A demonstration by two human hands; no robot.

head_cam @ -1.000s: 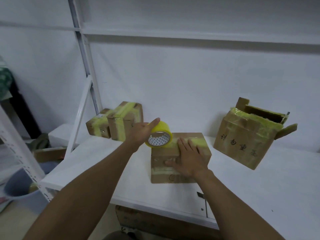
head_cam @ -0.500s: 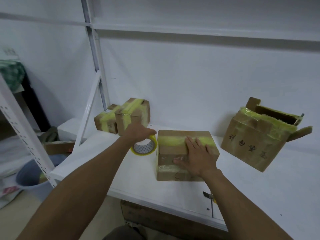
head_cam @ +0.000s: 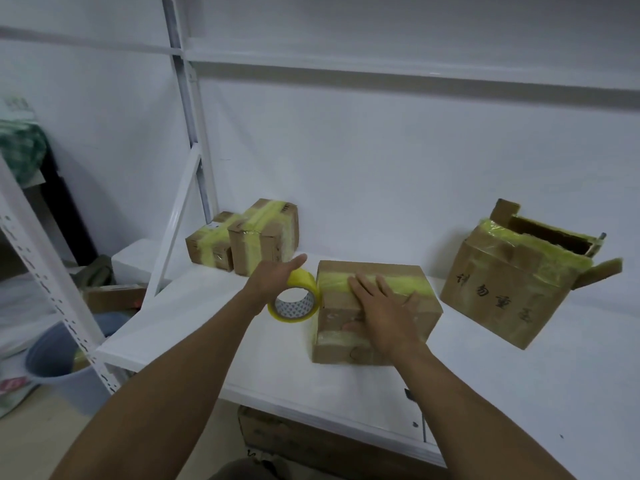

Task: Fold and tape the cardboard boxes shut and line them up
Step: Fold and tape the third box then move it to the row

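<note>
L. hand (head_cam: 273, 282) grips the yellow roll of packing tape (head_cam: 294, 304); R. hand (head_cam: 384, 311) lies flat, pressing the top of the brown cardboard box (head_cam: 332, 353) on the white shelf board (head_cam: 207, 320). Vs. 1 s ago the roll has dropped from lid height to the box's left edge: top strip laid, tear-off prob. next. Two small taped cartons (head_cam: 263, 244) stand rear left. Black handwritten characters on the open-flapped larger carton (head_cam: 502, 299), right, can't be read w/ confidence; roll-core print illegible.
</note>
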